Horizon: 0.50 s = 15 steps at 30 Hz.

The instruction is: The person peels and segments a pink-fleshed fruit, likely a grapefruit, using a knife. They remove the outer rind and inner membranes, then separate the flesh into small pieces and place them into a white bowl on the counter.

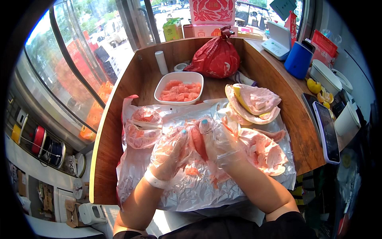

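Observation:
Both my hands wear clear plastic gloves and meet over a silvery plastic sheet (191, 197). Between them is a red pomelo segment (197, 140) with its pale membrane spread apart. My left hand (170, 152) grips the membrane on one side, while my right hand (219, 143) grips the other. Small red pulp scraps (192, 171) lie on the sheet below. Two pomelo pieces in membrane (143, 136) rest left of my left hand. Thick pomelo rind (256, 101) is piled at the right, and opened peel (265, 151) lies beside my right forearm.
A white tub (157, 89) holding peeled red pulp stands behind the sheet. Farther back are a tied red plastic bag (216, 58) and a white cylinder (161, 62). Raised wooden walls (112, 119) edge the counter. A phone (326, 131) and a white cup (347, 119) sit at right.

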Each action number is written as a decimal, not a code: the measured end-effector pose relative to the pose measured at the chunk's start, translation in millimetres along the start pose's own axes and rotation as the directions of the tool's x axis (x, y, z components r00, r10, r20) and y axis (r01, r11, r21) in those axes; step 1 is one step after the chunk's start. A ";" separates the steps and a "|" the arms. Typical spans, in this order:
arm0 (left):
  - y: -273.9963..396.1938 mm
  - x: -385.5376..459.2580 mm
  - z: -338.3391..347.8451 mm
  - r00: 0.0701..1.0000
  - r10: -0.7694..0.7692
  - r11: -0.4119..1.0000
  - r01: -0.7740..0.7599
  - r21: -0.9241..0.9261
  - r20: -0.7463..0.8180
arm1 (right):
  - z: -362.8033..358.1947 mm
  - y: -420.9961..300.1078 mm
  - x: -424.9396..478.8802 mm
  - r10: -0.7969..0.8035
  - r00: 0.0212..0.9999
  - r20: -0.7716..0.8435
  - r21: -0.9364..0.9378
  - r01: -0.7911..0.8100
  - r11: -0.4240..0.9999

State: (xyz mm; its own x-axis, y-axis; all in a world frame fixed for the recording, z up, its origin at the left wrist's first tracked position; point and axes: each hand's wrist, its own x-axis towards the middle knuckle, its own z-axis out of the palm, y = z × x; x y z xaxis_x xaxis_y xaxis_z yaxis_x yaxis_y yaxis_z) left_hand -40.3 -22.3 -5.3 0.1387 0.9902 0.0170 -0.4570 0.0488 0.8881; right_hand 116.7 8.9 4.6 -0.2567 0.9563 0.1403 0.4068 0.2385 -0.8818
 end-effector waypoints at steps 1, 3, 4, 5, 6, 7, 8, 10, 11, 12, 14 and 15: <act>0.2 -1.2 -2.4 0.999 0.036 0.998 -0.037 0.058 0.021 | -5.8 -21.9 -3.3 0.149 0.982 0.114 0.151 -0.165 0.975; 0.9 0.0 -3.9 0.992 0.097 0.981 -0.109 0.161 0.084 | -4.7 -26.7 -8.6 -0.135 0.990 0.040 0.116 0.130 0.985; 1.3 0.3 1.0 0.996 0.063 0.993 -0.068 0.092 0.064 | -2.5 -27.3 -11.2 -0.276 0.961 0.011 0.091 0.274 0.957; 2.1 0.0 9.8 0.999 0.027 0.999 -0.028 0.022 0.046 | 7.4 -15.7 -8.2 -0.300 0.954 -0.015 0.157 0.299 0.941; 2.4 1.8 17.1 0.999 -0.013 0.999 0.015 -0.047 0.041 | 20.8 7.5 -1.2 -0.320 0.946 -0.053 0.218 0.324 0.921; 2.9 -0.1 13.3 0.999 -0.019 1.000 0.018 0.014 0.036 | 21.1 10.9 0.5 -0.311 0.950 -0.002 0.274 0.300 0.914; 3.1 -3.7 6.7 0.999 -0.025 0.997 0.022 0.075 0.032 | 21.1 14.5 2.2 -0.302 0.952 0.047 0.325 0.271 0.906; 3.9 -6.6 5.0 1.000 -0.027 0.990 0.025 0.136 0.014 | 19.7 21.5 3.9 -0.444 0.894 0.057 0.128 0.434 0.892; 6.3 -8.1 9.0 1.000 -0.021 0.990 0.021 0.139 0.000 | 18.6 21.1 3.9 -0.455 0.889 0.060 0.094 0.449 0.889; 8.3 -9.0 11.9 1.000 -0.014 0.990 0.016 0.142 -0.014 | 17.4 18.1 4.0 -0.467 0.882 0.065 0.060 0.463 0.884; 9.4 -7.2 14.3 0.998 -0.022 0.992 0.029 0.125 -0.062 | 11.2 4.4 1.9 -0.378 0.924 0.054 0.125 0.369 0.921; 10.0 -6.9 15.4 0.996 -0.026 0.992 0.036 0.117 -0.085 | 11.4 3.8 2.9 -0.420 0.907 0.019 0.121 0.415 0.902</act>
State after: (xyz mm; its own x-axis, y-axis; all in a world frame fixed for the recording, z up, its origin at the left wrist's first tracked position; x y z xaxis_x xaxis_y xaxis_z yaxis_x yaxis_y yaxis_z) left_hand -32.3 -30.7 10.6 0.0755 0.9961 -0.0454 -0.3455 0.0688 0.9359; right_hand 107.5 10.6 -3.5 -0.4204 0.7644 0.4889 0.1541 0.5911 -0.7917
